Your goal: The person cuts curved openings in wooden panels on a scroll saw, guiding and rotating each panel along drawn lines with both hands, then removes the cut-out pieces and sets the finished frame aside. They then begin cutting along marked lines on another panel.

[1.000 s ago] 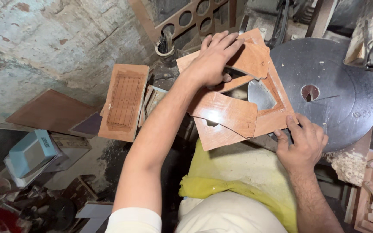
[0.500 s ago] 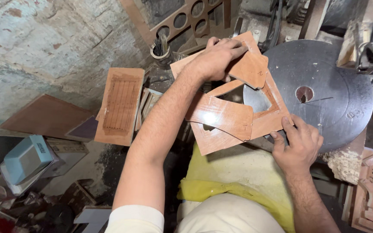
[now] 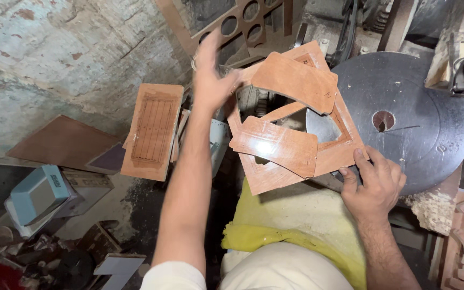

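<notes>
On the round metal saw table (image 3: 430, 134) lies a cut-out plywood panel (image 3: 345, 147), its long axis running away from the person. The right hand (image 3: 374, 185) pinches its near corner; the left hand (image 3: 210, 80), fingers spread, hovers just left of it.

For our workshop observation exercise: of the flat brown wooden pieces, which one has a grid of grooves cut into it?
The upright rectangular panel left of the left hand, apart from the frame. The other pieces are smooth-faced.
</notes>
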A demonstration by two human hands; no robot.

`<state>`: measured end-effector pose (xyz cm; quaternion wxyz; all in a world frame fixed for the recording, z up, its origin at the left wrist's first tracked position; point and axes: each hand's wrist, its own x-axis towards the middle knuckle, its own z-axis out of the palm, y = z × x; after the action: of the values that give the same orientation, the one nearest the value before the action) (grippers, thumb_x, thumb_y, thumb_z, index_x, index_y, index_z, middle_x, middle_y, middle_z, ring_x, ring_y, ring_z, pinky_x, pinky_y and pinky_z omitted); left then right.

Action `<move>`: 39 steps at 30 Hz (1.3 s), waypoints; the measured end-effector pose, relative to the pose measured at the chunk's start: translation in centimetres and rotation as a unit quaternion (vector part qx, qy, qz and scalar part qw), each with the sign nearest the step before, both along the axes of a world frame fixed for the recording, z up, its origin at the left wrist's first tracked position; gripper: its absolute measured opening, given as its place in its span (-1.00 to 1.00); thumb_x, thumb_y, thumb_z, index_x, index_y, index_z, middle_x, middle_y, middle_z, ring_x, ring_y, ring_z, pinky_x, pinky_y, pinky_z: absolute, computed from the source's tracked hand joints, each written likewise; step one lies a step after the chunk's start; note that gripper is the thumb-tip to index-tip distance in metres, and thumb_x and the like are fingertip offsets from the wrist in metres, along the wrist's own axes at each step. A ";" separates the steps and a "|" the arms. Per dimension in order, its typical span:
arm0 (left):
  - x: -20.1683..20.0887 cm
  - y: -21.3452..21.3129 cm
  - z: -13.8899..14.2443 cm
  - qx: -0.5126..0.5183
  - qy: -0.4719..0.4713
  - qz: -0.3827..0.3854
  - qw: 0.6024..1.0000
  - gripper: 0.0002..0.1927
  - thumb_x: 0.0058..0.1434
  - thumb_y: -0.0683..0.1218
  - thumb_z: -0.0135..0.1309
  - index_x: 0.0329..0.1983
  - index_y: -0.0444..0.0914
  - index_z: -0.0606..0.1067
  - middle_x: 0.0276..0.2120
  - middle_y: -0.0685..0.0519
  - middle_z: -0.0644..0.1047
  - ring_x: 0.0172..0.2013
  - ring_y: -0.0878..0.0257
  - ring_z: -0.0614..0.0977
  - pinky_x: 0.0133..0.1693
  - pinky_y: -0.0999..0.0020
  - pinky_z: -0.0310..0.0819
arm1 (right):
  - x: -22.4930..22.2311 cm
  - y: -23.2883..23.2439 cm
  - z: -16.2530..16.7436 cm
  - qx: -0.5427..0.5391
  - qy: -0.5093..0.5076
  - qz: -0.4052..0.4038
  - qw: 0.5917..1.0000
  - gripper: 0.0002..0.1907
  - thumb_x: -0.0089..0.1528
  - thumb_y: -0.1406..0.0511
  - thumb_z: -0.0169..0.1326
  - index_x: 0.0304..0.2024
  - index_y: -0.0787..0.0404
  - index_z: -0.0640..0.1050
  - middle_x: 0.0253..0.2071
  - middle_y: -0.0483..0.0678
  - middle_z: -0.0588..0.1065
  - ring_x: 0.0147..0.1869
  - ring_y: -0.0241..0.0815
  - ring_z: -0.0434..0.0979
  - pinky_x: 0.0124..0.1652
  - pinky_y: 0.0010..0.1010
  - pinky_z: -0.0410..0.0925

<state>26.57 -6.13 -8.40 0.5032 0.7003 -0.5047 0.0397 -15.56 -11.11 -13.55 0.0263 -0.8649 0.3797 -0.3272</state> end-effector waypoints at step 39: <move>-34.2 16.4 -6.3 -0.032 0.707 -0.238 0.665 -0.77 0.45 -0.07 0.01 0.06 -0.26 0.38 -0.15 0.07 0.57 -0.16 0.31 0.64 -0.07 0.31 0.57 | -21.8 10.2 2.5 0.457 -0.638 0.029 0.619 -0.58 0.48 0.40 -0.13 0.35 0.51 0.33 0.33 0.15 0.43 0.41 -0.01 0.46 0.44 -0.15 0.25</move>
<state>-7.62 10.24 -14.67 0.7233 0.3575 -0.1453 -0.5726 -37.32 -0.91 -11.05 0.6632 -0.3258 0.3430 -0.5800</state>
